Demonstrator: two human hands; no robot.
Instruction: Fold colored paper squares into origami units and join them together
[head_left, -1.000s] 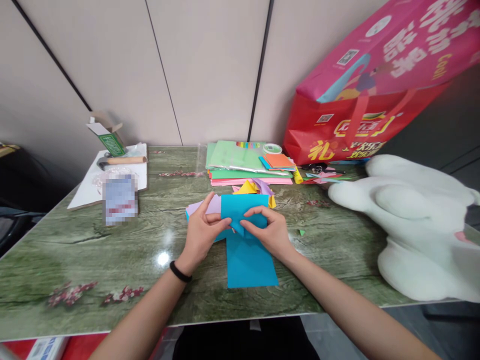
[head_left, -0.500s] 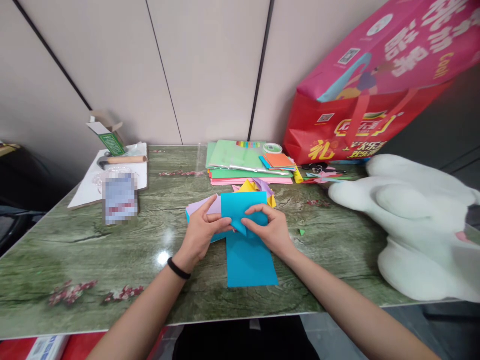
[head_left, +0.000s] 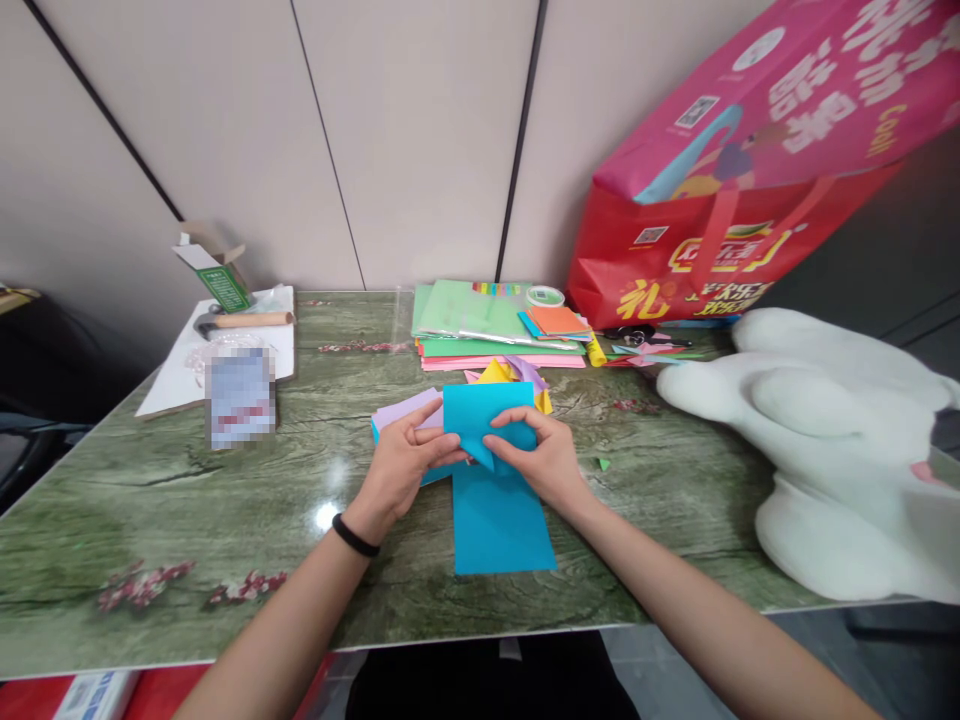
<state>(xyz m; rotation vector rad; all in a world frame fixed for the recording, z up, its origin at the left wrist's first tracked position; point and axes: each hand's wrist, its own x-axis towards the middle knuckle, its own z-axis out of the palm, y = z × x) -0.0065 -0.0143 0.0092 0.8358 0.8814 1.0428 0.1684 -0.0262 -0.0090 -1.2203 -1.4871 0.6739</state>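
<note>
We held the folded blue paper (head_left: 487,405) above a flat blue sheet (head_left: 501,530), its top edge running left to right and its small pointed flap aimed toward us, though we couldn't tell its long axis. "Cooli" was readable on the pink bag (head_left: 780,90) and "礼" on the red bag (head_left: 645,270). The paper lay between our hands, our left hand (head_left: 405,460) pinching its left side, our right hand (head_left: 544,455) curled, thumb and forefinger slightly apart against its front.
</note>
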